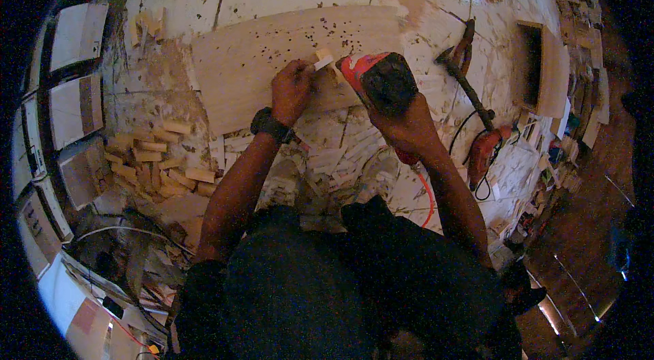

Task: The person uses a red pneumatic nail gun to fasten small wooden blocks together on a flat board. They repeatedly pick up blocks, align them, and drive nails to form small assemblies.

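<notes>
The small pale block (323, 58) lies over the broad board (235, 53), pinched in the fingers of our left hand (291, 92), seemingly to steady it. Our right hand (414, 127) grasps the red-and-black power tool (381, 81), its nose near the block, perhaps for control.

No text, label, number or sign can be read anywhere. The red-and-black power tool (386, 85) shows no legible lettering.
</notes>
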